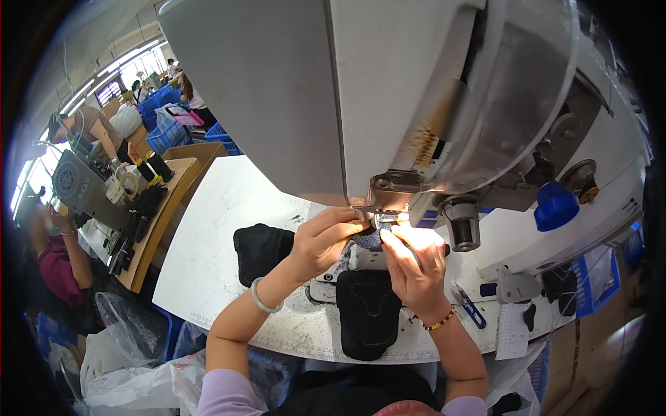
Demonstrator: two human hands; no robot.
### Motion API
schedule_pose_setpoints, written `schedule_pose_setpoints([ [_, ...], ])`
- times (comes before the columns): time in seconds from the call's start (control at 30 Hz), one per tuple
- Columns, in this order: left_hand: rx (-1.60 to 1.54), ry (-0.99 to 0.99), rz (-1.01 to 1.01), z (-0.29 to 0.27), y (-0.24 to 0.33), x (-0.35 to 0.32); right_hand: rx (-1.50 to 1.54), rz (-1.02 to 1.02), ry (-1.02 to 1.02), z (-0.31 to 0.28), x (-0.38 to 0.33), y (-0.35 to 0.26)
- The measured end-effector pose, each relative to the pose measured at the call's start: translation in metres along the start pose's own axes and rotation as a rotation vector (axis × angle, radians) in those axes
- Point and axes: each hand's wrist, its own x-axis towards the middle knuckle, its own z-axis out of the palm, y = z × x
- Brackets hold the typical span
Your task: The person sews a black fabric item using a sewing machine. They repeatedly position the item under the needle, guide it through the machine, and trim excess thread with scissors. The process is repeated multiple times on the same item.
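sewing machine (277,104), pale, one; grey piece (369,240) beneath, pinched by left hand (320,244) and right hand (417,269). black pads (368,319) and blue snips (473,310), on white table (198,277).

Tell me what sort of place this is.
Probably a sewing workshop: a big sewing machine at a white table, black fabric pieces on it, and black thread cones on the neighbouring bench.

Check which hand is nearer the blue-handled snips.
Right. The right hand is up and left of the snips; the left hand is farther left, beyond the right.
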Motion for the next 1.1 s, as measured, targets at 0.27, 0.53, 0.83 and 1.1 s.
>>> schedule_pose_setpoints([
  [0.27,-0.096,-0.026,-0.025,-0.006,0.001,0.008,0.107,0.019,0.013,-0.002,0.008,0.007],
  [0.53,0.008,-0.085,0.015,-0.011,0.002,0.009,-0.004,-0.031,0.026,-0.003,0.005,0.005],
  [0.83,0.146,-0.169,0.069,-0.018,0.021,0.012,-0.078,-0.065,-0.035,-0.003,-0.002,-0.001],
  [1.1,0.395,-0.204,0.133,-0.015,0.042,0.016,0.049,-0.034,-0.016,-0.007,0.004,0.002],
])
